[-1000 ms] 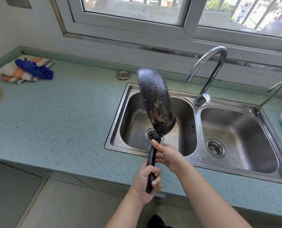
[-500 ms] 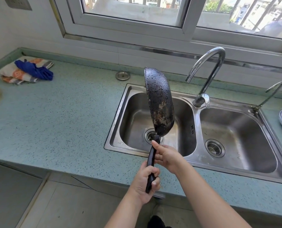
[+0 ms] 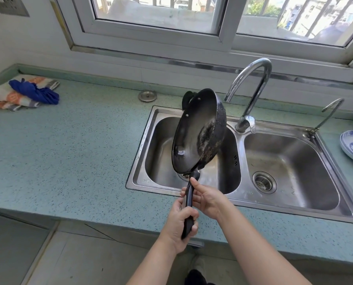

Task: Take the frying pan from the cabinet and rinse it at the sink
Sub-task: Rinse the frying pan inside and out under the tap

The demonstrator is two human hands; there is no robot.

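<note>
Over sink [image 3: 291, 204], frying pan [image 3: 196, 132] tilted; left hand [image 3: 180, 221] grips handle (right hand [image 3: 207, 199] loosely open beside).

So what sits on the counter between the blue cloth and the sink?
In the head view, only a round metal sink plug lies between the blue cloth and the sink; otherwise bare countertop.

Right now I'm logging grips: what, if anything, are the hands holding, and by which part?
The frying pan, by its black handle: the left hand is wrapped around the handle's lower end, and the right hand has its fingers against the handle higher up.
</note>
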